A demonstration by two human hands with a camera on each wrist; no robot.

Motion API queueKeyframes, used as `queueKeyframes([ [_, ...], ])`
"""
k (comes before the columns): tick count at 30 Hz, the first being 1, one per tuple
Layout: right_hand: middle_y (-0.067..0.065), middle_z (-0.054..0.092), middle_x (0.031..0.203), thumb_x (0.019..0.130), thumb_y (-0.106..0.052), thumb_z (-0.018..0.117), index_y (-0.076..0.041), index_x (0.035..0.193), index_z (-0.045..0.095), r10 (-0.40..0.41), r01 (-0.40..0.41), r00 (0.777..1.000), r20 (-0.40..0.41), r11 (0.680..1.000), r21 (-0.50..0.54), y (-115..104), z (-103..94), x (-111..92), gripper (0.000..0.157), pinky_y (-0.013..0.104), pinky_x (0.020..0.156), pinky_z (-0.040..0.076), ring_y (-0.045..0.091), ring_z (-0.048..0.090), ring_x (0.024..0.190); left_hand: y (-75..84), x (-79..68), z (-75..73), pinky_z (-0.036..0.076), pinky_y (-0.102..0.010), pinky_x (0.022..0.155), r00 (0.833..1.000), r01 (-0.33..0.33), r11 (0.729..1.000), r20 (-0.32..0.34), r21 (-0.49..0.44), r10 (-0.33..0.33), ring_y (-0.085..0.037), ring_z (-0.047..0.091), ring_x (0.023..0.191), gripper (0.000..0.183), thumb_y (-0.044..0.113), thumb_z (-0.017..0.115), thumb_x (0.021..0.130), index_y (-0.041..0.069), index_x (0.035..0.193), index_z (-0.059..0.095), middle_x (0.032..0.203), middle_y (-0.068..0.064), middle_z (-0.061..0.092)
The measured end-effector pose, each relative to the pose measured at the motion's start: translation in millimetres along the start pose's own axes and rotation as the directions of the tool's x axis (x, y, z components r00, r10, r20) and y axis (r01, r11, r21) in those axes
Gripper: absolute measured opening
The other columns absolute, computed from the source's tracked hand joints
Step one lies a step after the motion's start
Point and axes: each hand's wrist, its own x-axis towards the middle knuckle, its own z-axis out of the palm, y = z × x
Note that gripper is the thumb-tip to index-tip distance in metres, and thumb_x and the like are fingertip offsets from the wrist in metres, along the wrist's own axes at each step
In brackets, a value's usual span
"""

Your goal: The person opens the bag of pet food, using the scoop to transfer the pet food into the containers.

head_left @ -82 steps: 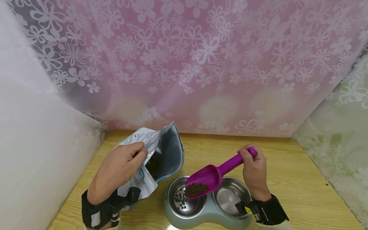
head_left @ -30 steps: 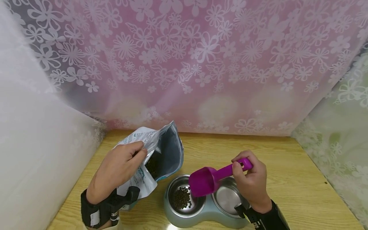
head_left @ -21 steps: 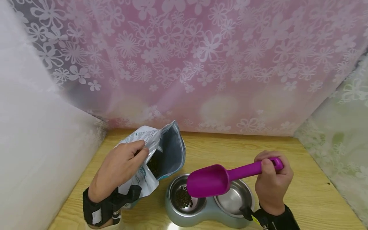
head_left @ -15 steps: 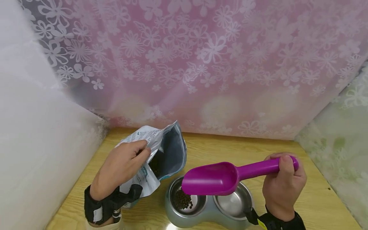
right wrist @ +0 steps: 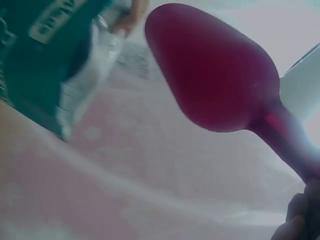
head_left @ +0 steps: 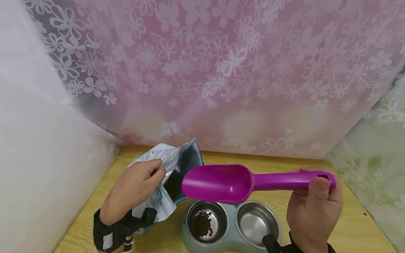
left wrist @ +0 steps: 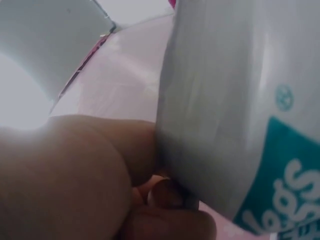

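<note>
My left hand (head_left: pixel 134 188) pinches the rim of a silver pet food bag (head_left: pixel 161 154), whose mouth gapes toward the right with dark kibble inside. In the left wrist view the bag (left wrist: pixel 215 100) shows a teal label. My right hand (head_left: pixel 316 207) grips the handle of a magenta scoop (head_left: pixel 218 182) with nothing in its bowl. The scoop's tip overlaps the bag's mouth in the head view. Below it stands a pale blue-green double bowl (head_left: pixel 232 225). Its left steel bowl holds a small heap of brown kibble (head_left: pixel 202 224); the right steel bowl (head_left: pixel 257 223) is bare.
Everything stands on a light wooden table (head_left: pixel 351 211). A pink flowered curtain (head_left: pixel 221 88) hangs behind it, a white sheet (head_left: pixel 47 158) rises at the left, and a pale green flowered sheet (head_left: pixel 376 165) closes off the right.
The scoop tipped its kibble into the left bowl, then turned level, rose and came across to the bag's mouth. The left hand has kept its hold on the bag.
</note>
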Motion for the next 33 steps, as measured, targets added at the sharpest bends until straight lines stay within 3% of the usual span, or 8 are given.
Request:
queueKeyframes([
  [5, 0.029, 0.066, 0.090, 0.087, 0.003, 0.076, 0.023, 0.096, 0.049, -0.141, 0.137, 0.989, 0.048, 0.987, 0.087, 1.9, 27.7, -7.1, 0.035, 0.033, 0.079, 0.055, 0.034, 0.068, 0.078, -0.8, -0.7, 1.2, 0.032, -0.027, 0.053, 1.000, 0.000, 1.000, -0.011, 0.003, 0.000, -0.009, 0.036, 0.052, 0.036, 0.019, 0.052, 0.103, 0.019, 0.068, 0.043, 0.059, 0.008, 0.033],
  [11, 0.018, 0.069, 0.099, 0.093, 0.000, 0.072, 0.022, 0.104, 0.055, -0.093, 0.166, 0.944, 0.318, 0.964, -0.209, 13.2, 21.1, -17.7, 0.031, 0.020, 0.071, 0.049, 0.019, 0.063, 0.079, 0.1, 0.1, 3.1, 0.032, -0.027, 0.052, 1.000, -0.005, 1.000, -0.001, -0.003, 0.005, -0.009, 0.038, 0.053, 0.033, 0.019, 0.052, 0.103, 0.019, 0.071, 0.045, 0.060, 0.007, 0.036],
  [15, 0.008, 0.068, 0.101, 0.096, -0.005, 0.071, 0.019, 0.113, 0.058, 0.076, 0.146, 0.901, 0.427, 0.874, -0.464, 10.6, 6.6, -14.3, 0.032, 0.020, 0.058, 0.037, 0.011, 0.050, 0.071, 1.3, 0.3, 4.4, 0.032, -0.027, 0.052, 1.000, 0.005, 1.000, 0.009, -0.003, -0.005, -0.010, 0.039, 0.053, 0.031, 0.019, 0.052, 0.103, 0.018, 0.073, 0.046, 0.061, 0.006, 0.037],
  [18, 0.003, 0.067, 0.096, 0.092, -0.004, 0.075, 0.009, 0.117, 0.064, 0.211, 0.166, 0.871, 0.444, 0.725, -0.669, 10.6, 3.5, -14.6, 0.031, 0.021, 0.060, 0.040, 0.009, 0.054, 0.074, 2.8, 1.3, 6.1, 0.032, -0.026, 0.052, 1.000, 0.012, 1.000, 0.021, -0.004, -0.012, -0.010, 0.038, 0.052, 0.032, 0.017, 0.052, 0.103, 0.018, 0.072, 0.045, 0.060, 0.006, 0.035],
  [20, 0.001, 0.068, 0.097, 0.089, -0.001, 0.077, 0.001, 0.119, 0.067, 0.291, 0.206, 0.838, 0.462, 0.615, -0.761, 14.9, 5.7, -16.1, 0.032, 0.021, 0.068, 0.044, 0.009, 0.058, 0.081, 3.0, 1.9, 6.2, 0.031, -0.026, 0.052, 1.000, 0.007, 1.000, 0.024, -0.008, -0.006, -0.010, 0.036, 0.051, 0.033, 0.017, 0.052, 0.104, 0.018, 0.071, 0.044, 0.060, 0.006, 0.034],
  [23, 0.000, 0.070, 0.101, 0.087, 0.002, 0.078, -0.010, 0.120, 0.069, 0.387, 0.242, 0.788, 0.479, 0.520, -0.819, 23.8, 8.3, -20.3, 0.037, 0.024, 0.073, 0.046, 0.011, 0.060, 0.085, 3.0, 2.8, 7.7, 0.031, -0.026, 0.052, 1.000, -0.001, 1.000, 0.024, -0.012, 0.001, -0.010, 0.036, 0.051, 0.033, 0.018, 0.052, 0.104, 0.019, 0.071, 0.045, 0.060, 0.007, 0.033],
  [29, -0.010, 0.068, 0.114, 0.096, -0.013, 0.073, -0.019, 0.123, 0.066, 0.592, 0.156, 0.687, 0.422, 0.447, -0.881, 40.9, 6.0, -34.1, 0.029, 0.031, 0.084, 0.051, 0.011, 0.062, 0.100, 2.2, -0.2, 11.6, 0.033, -0.026, 0.053, 0.999, 0.010, 1.000, 0.034, -0.001, -0.010, -0.009, 0.037, 0.053, 0.032, 0.020, 0.053, 0.104, 0.020, 0.072, 0.046, 0.061, 0.007, 0.035],
  [33, -0.011, 0.066, 0.114, 0.100, -0.023, 0.068, -0.019, 0.125, 0.064, 0.668, 0.181, 0.573, 0.475, 0.462, -0.868, 50.4, 4.8, -40.2, 0.025, 0.031, 0.085, 0.051, 0.009, 0.061, 0.098, 3.5, -0.3, 11.7, 0.032, -0.026, 0.053, 1.000, 0.004, 1.000, 0.028, 0.004, -0.004, -0.007, 0.035, 0.053, 0.033, 0.021, 0.052, 0.104, 0.020, 0.072, 0.045, 0.062, 0.008, 0.034],
])
